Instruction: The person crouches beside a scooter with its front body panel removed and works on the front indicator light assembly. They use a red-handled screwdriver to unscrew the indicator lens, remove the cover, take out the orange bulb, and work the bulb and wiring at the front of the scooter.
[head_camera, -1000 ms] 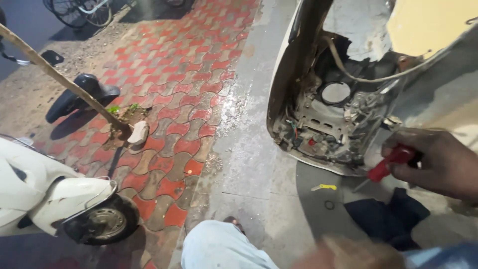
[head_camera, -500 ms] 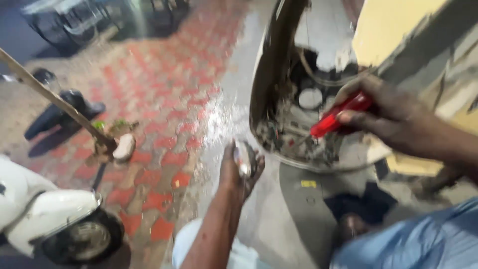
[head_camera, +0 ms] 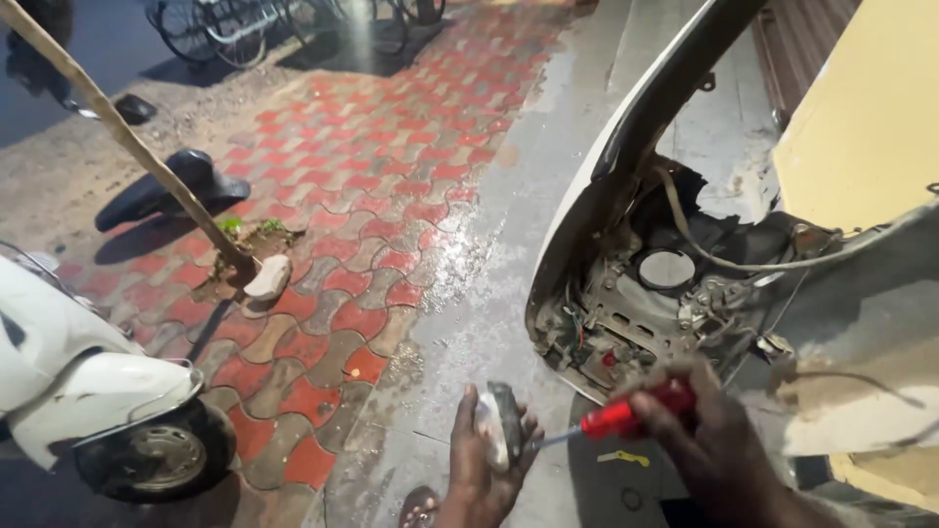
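Wet grey pavement (head_camera: 489,293) and red paving bricks (head_camera: 333,244) lie under my view. My left hand (head_camera: 484,460) grips a small pale part with a dark edge (head_camera: 499,425), too blurred to identify, low at centre. My right hand (head_camera: 709,440) is clenched on a red-handled screwdriver (head_camera: 626,418), whose shaft points at that part. Just above, a scooter's opened body (head_camera: 636,303) exposes wiring and a round cap. At left, another white scooter (head_camera: 88,391) is cut off by the frame.
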